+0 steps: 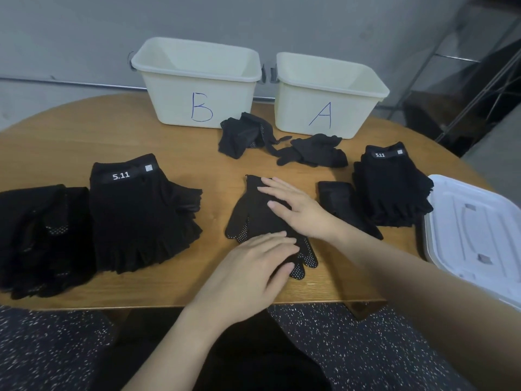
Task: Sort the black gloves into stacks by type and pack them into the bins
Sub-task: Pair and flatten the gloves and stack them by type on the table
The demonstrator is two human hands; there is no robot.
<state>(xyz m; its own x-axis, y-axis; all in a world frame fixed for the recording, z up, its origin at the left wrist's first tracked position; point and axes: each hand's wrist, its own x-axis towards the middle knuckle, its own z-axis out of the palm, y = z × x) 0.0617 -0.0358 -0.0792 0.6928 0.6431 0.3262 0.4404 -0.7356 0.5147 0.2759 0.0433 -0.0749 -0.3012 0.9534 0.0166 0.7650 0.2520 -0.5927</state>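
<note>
Leftmost on the bench (169,289), a dotted-glove stack (42,238) adjoins a fingerless 5.11 stack (141,215). Centrally, the left hand (253,266) and right hand (293,207), fingers straight, press flat on a dotted glove (253,218). Rearward stand bin B (197,83) and bin A (327,91); another fingerless stack (392,187) lies rightward.

Black gloves on a tan wood-grain table (84,136), cream bins behind.

Nearest the table's front edge, the black knit glove (253,210) carries white grip dots on its fingers. Left of it, the black fingerless stack (141,215) bears a white "5.11" mark. Bin B (197,80) and bin A (327,91), at the table's back, are cream with blue letters. The lid (473,238) on the right is white.
</note>
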